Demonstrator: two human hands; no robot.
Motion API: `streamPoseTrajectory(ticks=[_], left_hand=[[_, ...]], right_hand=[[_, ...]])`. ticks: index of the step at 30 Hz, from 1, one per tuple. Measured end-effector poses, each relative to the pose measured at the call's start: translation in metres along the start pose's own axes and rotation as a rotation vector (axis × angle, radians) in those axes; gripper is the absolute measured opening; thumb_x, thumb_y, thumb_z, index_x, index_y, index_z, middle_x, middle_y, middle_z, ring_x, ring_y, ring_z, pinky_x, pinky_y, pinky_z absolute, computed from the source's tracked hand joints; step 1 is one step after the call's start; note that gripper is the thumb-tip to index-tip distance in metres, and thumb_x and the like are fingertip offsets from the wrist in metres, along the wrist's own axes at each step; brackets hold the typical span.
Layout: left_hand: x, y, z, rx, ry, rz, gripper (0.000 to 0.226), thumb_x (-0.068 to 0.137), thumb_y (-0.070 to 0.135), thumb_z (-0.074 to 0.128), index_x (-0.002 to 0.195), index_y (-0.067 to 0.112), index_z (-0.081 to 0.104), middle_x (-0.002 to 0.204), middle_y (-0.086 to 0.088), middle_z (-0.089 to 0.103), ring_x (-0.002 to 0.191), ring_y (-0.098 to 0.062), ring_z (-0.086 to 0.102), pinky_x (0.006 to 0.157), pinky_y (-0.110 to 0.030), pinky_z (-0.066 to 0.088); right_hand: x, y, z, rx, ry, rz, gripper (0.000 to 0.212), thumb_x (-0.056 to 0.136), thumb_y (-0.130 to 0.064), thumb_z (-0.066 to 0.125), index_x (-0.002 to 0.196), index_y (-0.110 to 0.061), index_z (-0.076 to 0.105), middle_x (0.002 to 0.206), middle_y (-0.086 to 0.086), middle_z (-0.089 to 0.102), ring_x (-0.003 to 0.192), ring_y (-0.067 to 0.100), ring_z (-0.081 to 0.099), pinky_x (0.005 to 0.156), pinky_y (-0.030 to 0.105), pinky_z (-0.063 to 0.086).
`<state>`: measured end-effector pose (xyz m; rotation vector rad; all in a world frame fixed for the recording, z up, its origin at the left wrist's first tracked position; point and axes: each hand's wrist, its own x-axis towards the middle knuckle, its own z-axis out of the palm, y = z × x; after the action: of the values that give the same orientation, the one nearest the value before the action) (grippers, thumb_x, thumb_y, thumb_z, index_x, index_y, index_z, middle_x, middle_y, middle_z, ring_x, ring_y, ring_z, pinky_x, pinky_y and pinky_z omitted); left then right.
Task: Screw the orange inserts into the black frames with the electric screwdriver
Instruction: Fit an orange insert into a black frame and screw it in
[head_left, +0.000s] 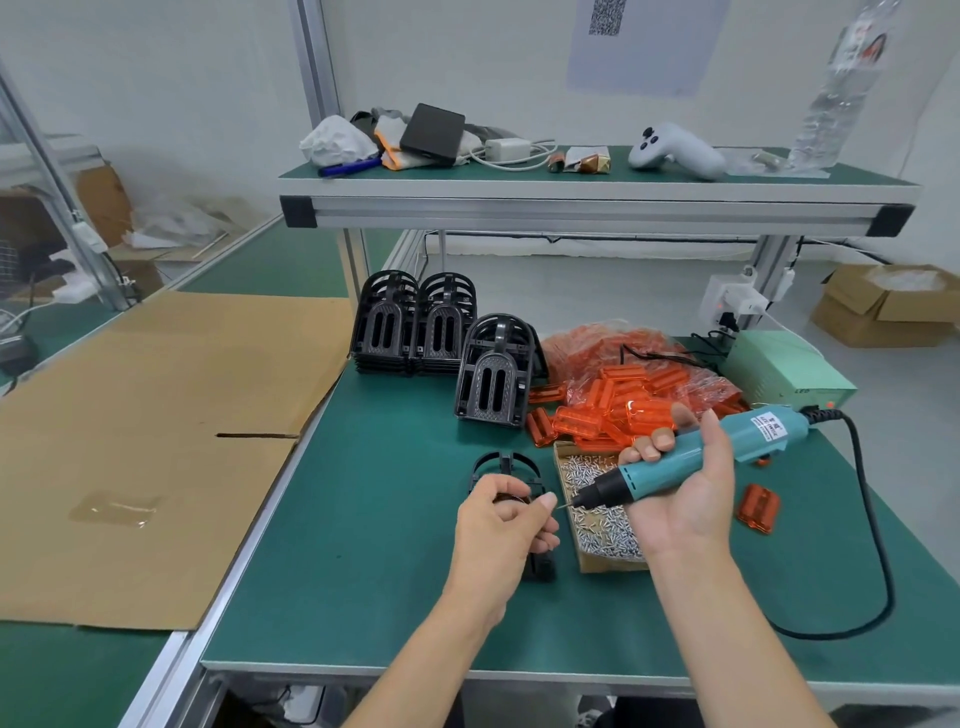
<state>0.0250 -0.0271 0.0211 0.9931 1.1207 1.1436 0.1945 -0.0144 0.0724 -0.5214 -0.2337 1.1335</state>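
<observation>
My right hand (685, 483) grips the teal electric screwdriver (696, 460), its black tip pointing left and down toward my left hand. My left hand (501, 525) pinches a small screw (562, 505) between thumb and forefinger right at the bit. Under the left hand a black frame (506, 467) lies on the green mat, mostly hidden. A cardboard box of silver screws (597, 499) sits between my hands. Orange inserts (618, 405) lie loose and in a plastic bag behind the box.
Stacks of black frames (415, 325) stand at the back, one stack (493, 374) nearer. One orange insert (758, 508) lies to the right. A green power box (784, 371) and the screwdriver's black cable (878, 545) occupy the right side. Flat cardboard (156, 426) covers the left table.
</observation>
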Motion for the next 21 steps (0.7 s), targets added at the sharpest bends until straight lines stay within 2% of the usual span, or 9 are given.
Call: streamPoseTrajectory(ticks=[4,12,21], left_hand=[[-0.0012,-0.0006,-0.0017,-0.033,0.007,0.006,0.017,0.090,0.015,0.079,0.088,0.003,0.068,0.077,-0.019,0.074,0.065,-0.021,0.069,0.062,-0.023,0.056],[-0.0029,-0.0008,-0.0013,-0.150,-0.066,-0.036,0.002,0.090,0.002,0.076,0.092,0.002,0.075,0.077,-0.012,0.072,0.075,-0.022,0.071,0.072,-0.025,0.058],[-0.0035,-0.0012,0.0002,-0.137,-0.068,-0.072,0.008,0.098,0.007,0.067,0.097,0.000,0.071,0.076,-0.011,0.070,0.068,-0.020,0.066,0.066,-0.025,0.057]], right_hand=[[0.0019,-0.0011,-0.0012,0.001,-0.006,-0.005,0.022,0.099,-0.041,0.065,0.091,-0.022,0.072,0.070,-0.005,0.049,0.059,0.009,0.045,0.062,0.025,0.042],[0.0033,0.0014,-0.0013,0.006,0.001,-0.002,0.022,0.099,-0.042,0.063,0.092,-0.022,0.071,0.068,-0.006,0.048,0.058,0.009,0.044,0.062,0.025,0.041],[0.0022,0.0015,-0.0007,0.027,-0.001,0.005,0.024,0.099,-0.042,0.063,0.091,-0.021,0.071,0.068,-0.005,0.048,0.058,0.009,0.045,0.061,0.025,0.042]])
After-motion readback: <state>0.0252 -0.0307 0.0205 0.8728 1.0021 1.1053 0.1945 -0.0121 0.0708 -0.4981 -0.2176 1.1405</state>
